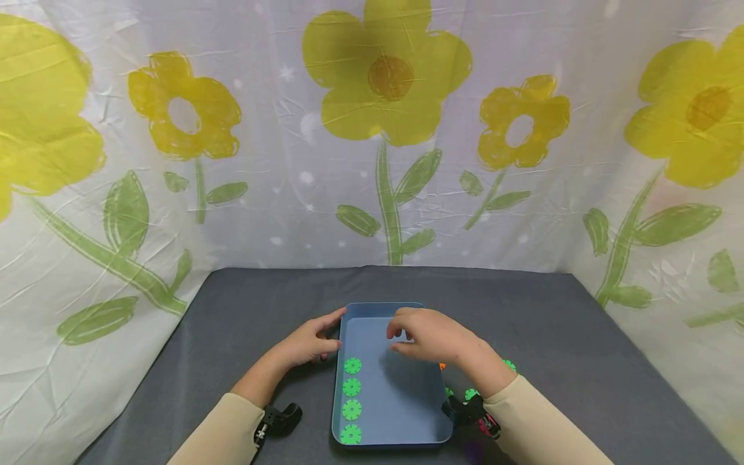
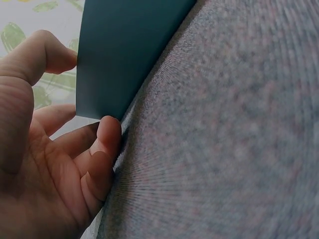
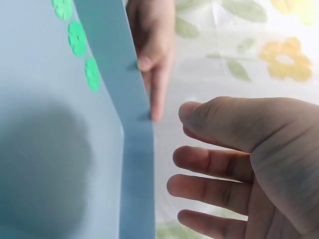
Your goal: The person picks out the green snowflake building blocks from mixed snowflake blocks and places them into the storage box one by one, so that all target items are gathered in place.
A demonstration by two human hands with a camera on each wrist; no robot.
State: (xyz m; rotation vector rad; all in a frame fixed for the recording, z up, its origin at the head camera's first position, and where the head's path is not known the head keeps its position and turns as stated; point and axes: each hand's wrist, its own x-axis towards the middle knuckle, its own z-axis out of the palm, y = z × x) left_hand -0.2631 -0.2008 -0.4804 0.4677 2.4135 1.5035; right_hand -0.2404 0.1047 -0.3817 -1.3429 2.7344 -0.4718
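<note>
A shallow blue tray lies lengthwise in front of the person. Along its left inner side, several green notched discs form a straight column; some of these green discs also show in the right wrist view. The left hand is beside the tray's far left part, thumb and index fingertips touching the outer wall. Over the far right part of the tray hovers the right hand, its fingers loosely bent and apart; in the right wrist view nothing is between its thumb and fingers.
More green discs lie right of the tray, partly hidden by the right forearm, with an orange piece at the tray's edge and a pink piece by the wrist camera. A dark grey cloth covers the table; a flowered curtain hangs behind.
</note>
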